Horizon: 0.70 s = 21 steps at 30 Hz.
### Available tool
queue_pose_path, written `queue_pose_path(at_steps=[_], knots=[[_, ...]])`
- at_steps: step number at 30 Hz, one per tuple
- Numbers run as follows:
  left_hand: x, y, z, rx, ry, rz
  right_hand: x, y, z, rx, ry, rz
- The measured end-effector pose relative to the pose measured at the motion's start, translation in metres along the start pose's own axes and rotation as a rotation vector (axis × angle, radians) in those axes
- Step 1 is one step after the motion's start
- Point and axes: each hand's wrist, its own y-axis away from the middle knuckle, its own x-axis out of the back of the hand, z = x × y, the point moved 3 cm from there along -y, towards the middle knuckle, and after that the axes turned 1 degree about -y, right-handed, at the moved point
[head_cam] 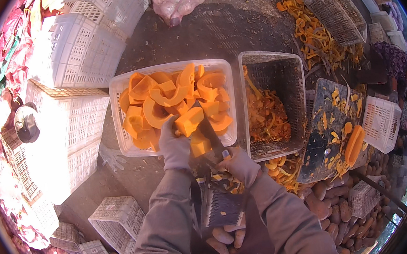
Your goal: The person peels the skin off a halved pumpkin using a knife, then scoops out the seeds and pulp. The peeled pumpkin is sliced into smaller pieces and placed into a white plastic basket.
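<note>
My gloved left hand (pixel 174 143) grips a thick chunk of orange pumpkin (pixel 190 121) over the near edge of a white plastic tub (pixel 231 102). In my gloved right hand (pixel 239 163) is the handle of a wide-bladed knife (pixel 209 133). Its blade points away from me and lies along the right side of the chunk; whether it cuts into the flesh I cannot tell. Below the held chunk is another pumpkin piece (pixel 200 144); what supports it is hidden. Curved pumpkin slices and blocks (pixel 165 97) fill the tub.
To the tub's right stands a crate (pixel 298 103) with pumpkin pulp and seeds. Beyond it, a dark board (pixel 312 149) bears peel and a peeled pumpkin piece (pixel 355 145). White crates (pixel 82 47) are stacked at left. Peelings (pixel 304 25) lie at upper right, near a person (pixel 393 61).
</note>
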Motion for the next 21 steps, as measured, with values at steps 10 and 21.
queue_pose_path(at_steps=[10, 21], knots=[[0.007, -0.002, 0.004, 0.367, 0.373, 0.08, 0.018, -0.003, 0.011, -0.04, 0.068, -0.041], [0.012, -0.002, 0.008, 0.175, 0.21, 0.041, -0.001, 0.099, -0.105, 0.446, -0.178, 0.454]])
